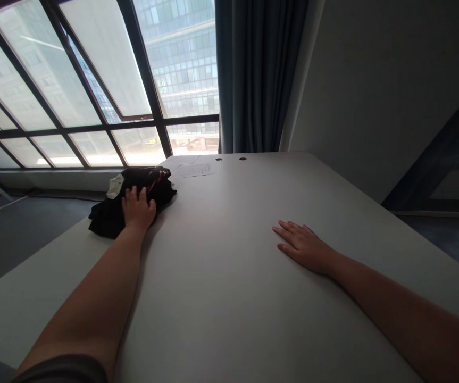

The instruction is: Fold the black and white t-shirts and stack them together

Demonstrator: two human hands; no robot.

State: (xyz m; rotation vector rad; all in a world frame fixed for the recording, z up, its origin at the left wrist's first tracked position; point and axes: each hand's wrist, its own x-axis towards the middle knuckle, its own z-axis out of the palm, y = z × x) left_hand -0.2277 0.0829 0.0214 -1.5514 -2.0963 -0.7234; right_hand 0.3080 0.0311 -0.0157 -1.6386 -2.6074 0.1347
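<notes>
Head view: your left hand (138, 208) lies spread on the crumpled black cloth bundle (133, 199), gripping nothing; close fingers on its near fold. Right hand (305, 247) lies flat, empty, on the white table (221, 255).

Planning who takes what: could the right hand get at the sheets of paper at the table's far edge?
Probably yes: the right hand lies flat on bare table, nothing between it and the paper, though far.
</notes>
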